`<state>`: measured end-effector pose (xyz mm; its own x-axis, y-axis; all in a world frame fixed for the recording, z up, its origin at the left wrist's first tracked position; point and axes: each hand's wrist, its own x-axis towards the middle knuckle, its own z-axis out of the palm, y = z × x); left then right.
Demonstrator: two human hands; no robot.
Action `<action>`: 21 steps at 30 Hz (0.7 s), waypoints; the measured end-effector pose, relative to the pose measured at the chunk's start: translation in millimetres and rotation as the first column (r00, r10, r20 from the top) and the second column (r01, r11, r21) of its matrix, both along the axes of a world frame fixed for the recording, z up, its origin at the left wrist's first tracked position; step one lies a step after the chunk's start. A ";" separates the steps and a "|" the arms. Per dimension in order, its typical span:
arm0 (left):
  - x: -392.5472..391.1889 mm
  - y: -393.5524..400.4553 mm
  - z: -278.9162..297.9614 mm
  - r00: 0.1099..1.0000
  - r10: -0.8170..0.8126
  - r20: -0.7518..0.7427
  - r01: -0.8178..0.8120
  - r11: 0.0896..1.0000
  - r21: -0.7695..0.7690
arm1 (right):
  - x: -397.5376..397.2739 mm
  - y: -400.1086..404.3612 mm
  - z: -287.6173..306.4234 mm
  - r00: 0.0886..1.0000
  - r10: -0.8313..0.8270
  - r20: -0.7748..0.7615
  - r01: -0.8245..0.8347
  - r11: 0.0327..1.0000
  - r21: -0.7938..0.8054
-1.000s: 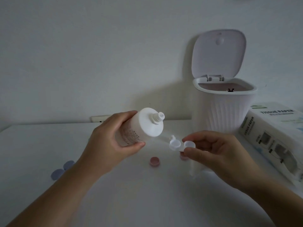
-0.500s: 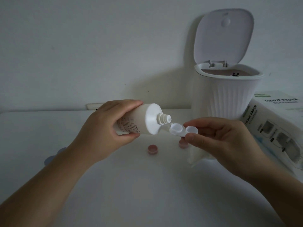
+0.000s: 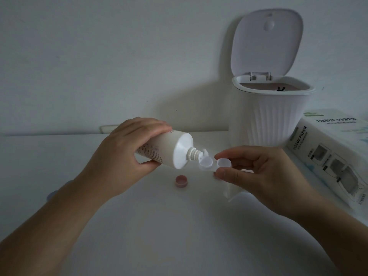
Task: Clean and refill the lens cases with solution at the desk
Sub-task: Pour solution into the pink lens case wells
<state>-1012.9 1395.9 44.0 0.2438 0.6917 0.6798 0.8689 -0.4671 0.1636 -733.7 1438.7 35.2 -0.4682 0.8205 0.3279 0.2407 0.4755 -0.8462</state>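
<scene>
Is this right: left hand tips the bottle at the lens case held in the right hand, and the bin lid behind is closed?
Not quite. The head view shows the bin lid standing open, not closed. The rest holds: the left hand tips the bottle at the lens case held in the right hand.

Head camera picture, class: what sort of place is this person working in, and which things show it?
Probably a home desk or dressing table against a plain wall. A small lidded bin and a tissue paper pack stand on the white desk, where a lens case is being filled.
</scene>
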 end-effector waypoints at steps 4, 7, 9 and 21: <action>-1.3 1.0 -0.9 1.000 -0.013 -0.018 0.014 0.999 0.032 | 0.2 0.3 -1.3 1.000 -0.005 0.006 0.006 1.000 -0.008; -1.1 1.3 0.6 0.999 0.008 -0.054 -0.005 0.999 0.051 | 0.1 0.2 -2.0 1.000 -0.004 0.005 0.004 1.000 -0.004; -1.1 1.6 1.5 0.997 0.017 -0.072 -0.013 0.999 0.051 | -0.1 0.5 -2.4 1.000 -0.003 0.003 0.003 1.000 -0.002; -1.1 2.8 4.4 0.989 0.028 -0.142 -0.018 0.997 0.075 | -1.3 2.1 -5.1 1.000 0.021 0.022 -0.020 1.000 -0.015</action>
<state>-1014.0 1398.7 48.3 0.3268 0.6475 0.6884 0.8916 -0.4528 0.0027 -735.0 1440.8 30.1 -0.4921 0.8155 0.3047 0.2501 0.4677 -0.8478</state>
